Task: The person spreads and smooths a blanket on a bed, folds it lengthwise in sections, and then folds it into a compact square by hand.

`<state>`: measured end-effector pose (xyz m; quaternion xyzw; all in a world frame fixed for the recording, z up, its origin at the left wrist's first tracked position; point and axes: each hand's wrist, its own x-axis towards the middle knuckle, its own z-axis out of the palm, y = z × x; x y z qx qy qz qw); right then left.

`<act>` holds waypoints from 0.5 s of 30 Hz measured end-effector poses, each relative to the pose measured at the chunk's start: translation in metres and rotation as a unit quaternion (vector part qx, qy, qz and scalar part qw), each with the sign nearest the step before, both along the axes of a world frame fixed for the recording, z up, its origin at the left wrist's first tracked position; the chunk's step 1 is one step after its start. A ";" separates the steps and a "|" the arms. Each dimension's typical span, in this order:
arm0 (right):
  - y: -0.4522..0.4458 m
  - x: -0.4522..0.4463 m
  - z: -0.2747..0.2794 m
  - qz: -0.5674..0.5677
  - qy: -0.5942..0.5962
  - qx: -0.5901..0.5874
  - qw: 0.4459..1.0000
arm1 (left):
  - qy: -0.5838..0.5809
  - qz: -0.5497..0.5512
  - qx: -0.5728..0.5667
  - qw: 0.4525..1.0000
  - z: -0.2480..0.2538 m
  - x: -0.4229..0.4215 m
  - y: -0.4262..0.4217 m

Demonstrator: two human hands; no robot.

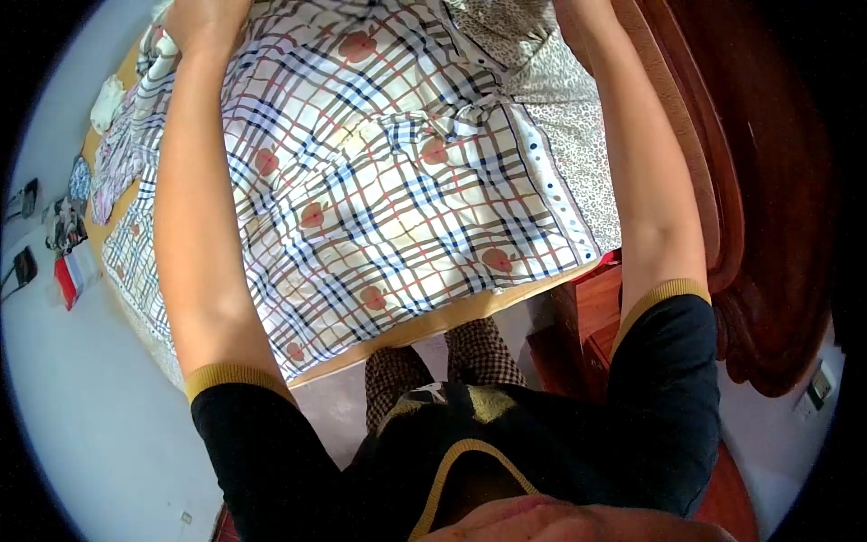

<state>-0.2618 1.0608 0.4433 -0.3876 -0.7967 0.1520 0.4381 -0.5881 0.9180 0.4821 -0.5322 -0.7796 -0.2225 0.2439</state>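
Observation:
Both my arms reach forward over a bed spread with a plaid cloth (379, 208) with red apple shapes and a dotted border. At the top left edge of the view is my left hand (208, 23), against the bunched plaid cloth; its fingers are cut off by the frame. My right hand (582, 18) is at the top right, beside a gathered patterned cloth (506, 32), its fingers also out of view. Under the plaid cloth on the right lies a small-patterned sheet (573, 135).
A dark red carved wooden headboard (768, 181) rises on the right, with a wooden cabinet (596, 316) below it. Crumpled clothes (117, 167) lie along the bed's far left edge. Dark bags (23, 271) and a red item (65, 282) are farther left.

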 end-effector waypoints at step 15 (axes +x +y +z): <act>-0.110 0.057 -0.181 0.060 -0.413 -0.273 0.867 | -0.625 -0.129 0.080 0.766 0.003 0.030 0.054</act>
